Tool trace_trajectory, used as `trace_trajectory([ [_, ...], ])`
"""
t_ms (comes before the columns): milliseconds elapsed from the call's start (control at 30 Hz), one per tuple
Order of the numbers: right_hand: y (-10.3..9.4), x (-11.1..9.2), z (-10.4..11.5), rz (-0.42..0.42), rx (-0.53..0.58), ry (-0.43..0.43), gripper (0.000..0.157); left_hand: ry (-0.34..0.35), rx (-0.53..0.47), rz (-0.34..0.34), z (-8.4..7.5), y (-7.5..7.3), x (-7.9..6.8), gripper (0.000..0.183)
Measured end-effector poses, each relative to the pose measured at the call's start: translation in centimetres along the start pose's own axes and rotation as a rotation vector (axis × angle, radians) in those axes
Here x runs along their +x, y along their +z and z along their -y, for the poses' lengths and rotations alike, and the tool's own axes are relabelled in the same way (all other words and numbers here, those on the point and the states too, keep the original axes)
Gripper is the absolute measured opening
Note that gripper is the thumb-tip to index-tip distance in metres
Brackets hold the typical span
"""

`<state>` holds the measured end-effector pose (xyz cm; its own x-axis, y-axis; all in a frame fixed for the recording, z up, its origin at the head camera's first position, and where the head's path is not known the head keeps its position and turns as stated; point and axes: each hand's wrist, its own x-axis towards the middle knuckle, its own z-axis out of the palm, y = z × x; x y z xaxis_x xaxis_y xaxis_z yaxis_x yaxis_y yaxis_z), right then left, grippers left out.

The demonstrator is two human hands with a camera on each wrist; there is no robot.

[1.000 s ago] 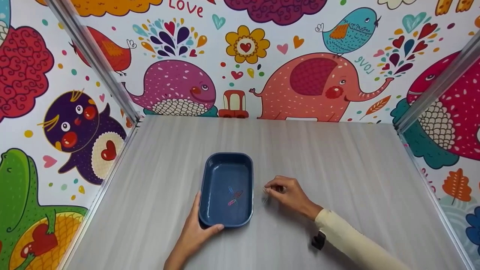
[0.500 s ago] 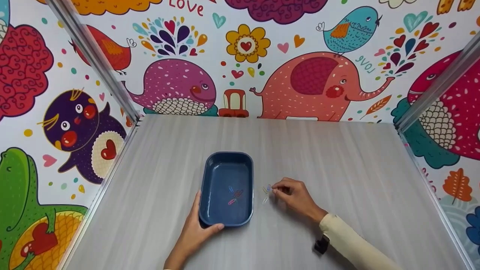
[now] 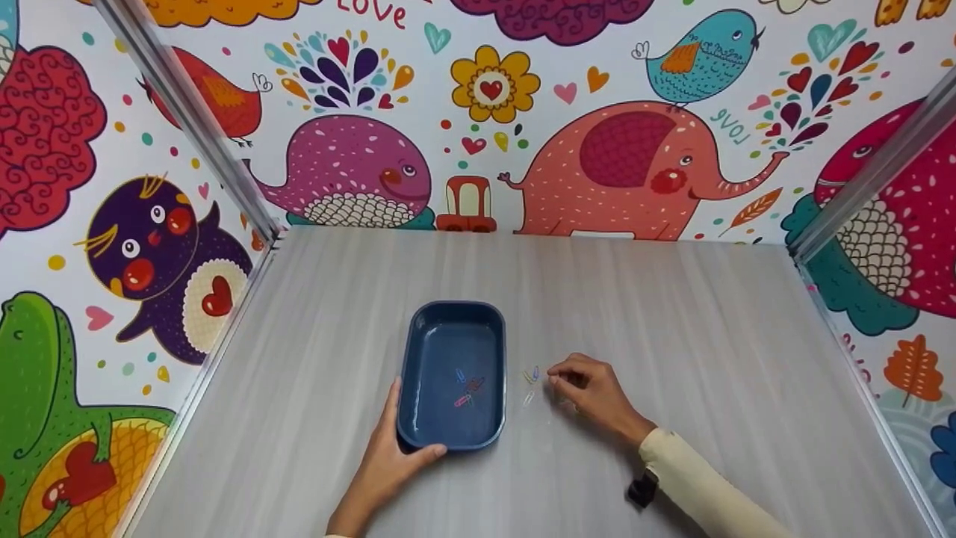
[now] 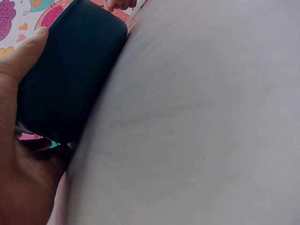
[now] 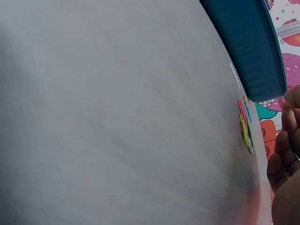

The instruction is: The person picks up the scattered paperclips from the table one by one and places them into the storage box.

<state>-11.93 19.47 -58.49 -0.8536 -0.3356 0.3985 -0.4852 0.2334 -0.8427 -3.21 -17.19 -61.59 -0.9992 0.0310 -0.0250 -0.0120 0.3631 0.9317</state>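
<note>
A deep blue rectangular tray (image 3: 441, 435) stands on the table. My left hand (image 3: 390, 457) grips its near left corner, thumb on the near side and fingers along the left side. Several coloured paper clips, among them a pink paper clip (image 3: 462, 401), lie inside the tray. To its right on the table are a blue paper clip (image 3: 535, 373), a yellow paper clip (image 3: 527, 376) and a pale paper clip (image 3: 529, 398). Just right of these is my right hand (image 3: 596, 394), thumb and index tips together; whether they pinch a clip is too small to tell.
The right wrist view shows further coloured paper clips (image 5: 244, 123) in a small cluster on the grey table (image 5: 117, 112). Cartoon-printed walls (image 3: 418, 97) enclose the table at the back and sides, with metal posts (image 3: 202, 134) at the corners.
My right hand has shifted a little to the right, off the loose paper clips, which now show more fully. The left hand and the tray stay in place.
</note>
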Motion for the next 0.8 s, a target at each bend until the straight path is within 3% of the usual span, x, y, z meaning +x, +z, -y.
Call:
trace_trajectory([
  [367,-0.8,-0.8,-4.9,-0.041,-0.057,-0.026,0.018,0.031,-0.015,-0.005,0.1,0.0,0.0,0.131],
  [633,-1.6,-1.4,-5.7,-0.075,-0.132,-0.115,0.021,0.014,-0.014,-0.002,0.2,-0.1,-0.1,0.131],
  [800,-1.8,-1.3,-6.2,-0.033,-0.201,-0.205,0.027,-0.003,-0.004,0.002,0.0,-0.2,0.0,0.131],
])
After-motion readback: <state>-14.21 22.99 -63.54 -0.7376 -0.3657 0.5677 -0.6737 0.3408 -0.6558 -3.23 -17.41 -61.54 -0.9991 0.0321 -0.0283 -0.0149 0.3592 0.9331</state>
